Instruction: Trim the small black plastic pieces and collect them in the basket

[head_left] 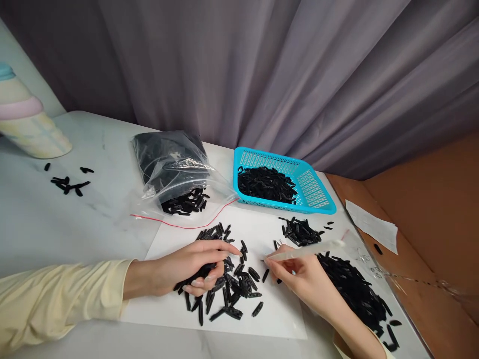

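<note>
My left hand (194, 267) curls around a bunch of slim black pieces (202, 273) in its palm. Its index finger is stretched out and reaches a small black piece (244, 251). In my right hand (299, 276) is a long, pale, pen-like tool (318, 248), pinched between thumb and fingers; its tip points left, close to the loose pieces. Many more slim black pieces (245, 283) lie scattered on a white sheet (275, 319) beneath both hands. They are too small to name their exact kind.
A clear zip bag (172, 164) of black pieces lies behind my left hand. Beside it stands a blue perforated basket (316, 192), partly filled. Heaps lie at the right (355, 289) and behind my right hand (301, 232). A pastel tumbler (33, 124) stands far left; a grey curtain (224, 70) hangs behind.
</note>
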A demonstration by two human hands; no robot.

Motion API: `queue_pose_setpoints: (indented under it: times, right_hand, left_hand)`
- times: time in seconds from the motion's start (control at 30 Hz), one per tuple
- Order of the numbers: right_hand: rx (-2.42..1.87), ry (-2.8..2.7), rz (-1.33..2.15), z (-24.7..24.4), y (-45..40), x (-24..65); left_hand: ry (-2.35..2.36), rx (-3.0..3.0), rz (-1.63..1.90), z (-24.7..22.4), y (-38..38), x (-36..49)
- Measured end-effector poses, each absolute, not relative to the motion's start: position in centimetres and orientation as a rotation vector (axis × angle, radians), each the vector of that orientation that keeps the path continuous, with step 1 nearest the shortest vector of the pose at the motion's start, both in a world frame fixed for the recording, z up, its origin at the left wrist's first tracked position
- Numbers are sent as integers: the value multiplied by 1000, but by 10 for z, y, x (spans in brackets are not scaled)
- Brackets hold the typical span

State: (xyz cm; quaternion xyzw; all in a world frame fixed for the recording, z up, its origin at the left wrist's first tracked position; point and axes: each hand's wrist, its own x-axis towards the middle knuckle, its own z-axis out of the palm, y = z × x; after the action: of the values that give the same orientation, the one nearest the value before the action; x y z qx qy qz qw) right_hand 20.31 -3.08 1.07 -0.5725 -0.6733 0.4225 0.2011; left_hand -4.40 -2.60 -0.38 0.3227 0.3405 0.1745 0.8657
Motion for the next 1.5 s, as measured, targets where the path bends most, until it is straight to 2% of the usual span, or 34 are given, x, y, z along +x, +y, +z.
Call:
queue_pose_setpoints:
  times: [0.17, 0.33, 0.53, 1.0, 1.5]
  right_hand:
    - [-1612, -1599, 1566, 32, -34, 200]
    - [-1518, -1557, 1592, 47, -35, 176]
    - [-1461, -1398, 1703, 32, -37, 157]
    - [-1437, -1487, 1557, 32, -42, 154]
    - [-1421, -1548, 1640, 30, -38, 159]
  left_hand:
    - [713, 688, 396, -3, -27, -42]
    - [744, 712, 430, -6, -28, -43]
    - [720, 736, 447, -8, -30, -43]
    - [653, 854, 357, -5, -26, -41]
    - [832, 985, 336, -5, -32, -39]
